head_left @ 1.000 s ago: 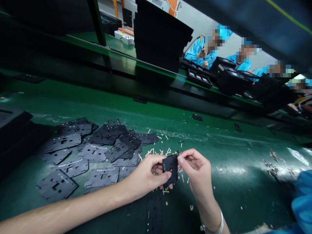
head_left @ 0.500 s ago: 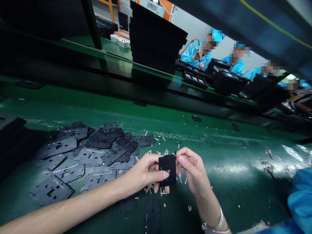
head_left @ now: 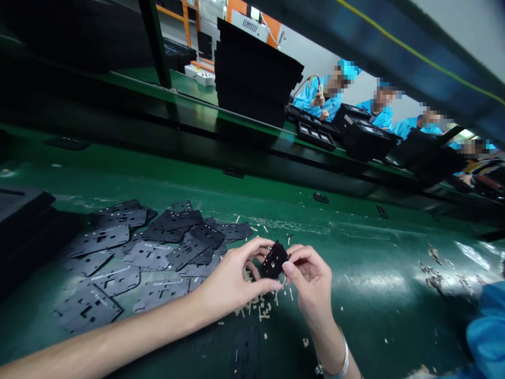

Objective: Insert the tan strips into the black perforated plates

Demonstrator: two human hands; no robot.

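Black die-cut panel (head_left: pixel 273 261), pinched by fingers (head_left: pixel 256 246) of left hand (head_left: pixel 232 279) and right hand (head_left: pixel 310 280), tan scraps (head_left: pixel 256 308) below

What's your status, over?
Left hand, right hand gripping small black plate. Tan slivers beneath. Black cutout sheets to the left.

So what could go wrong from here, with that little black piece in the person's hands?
The small black punched piece, held between the left hand and right hand, might slip and land among the similar black sheets, where it could be hard to spot. The pale scraps on the green bench could get mixed in with those sheets. The bangle on the right wrist might also snag on something.
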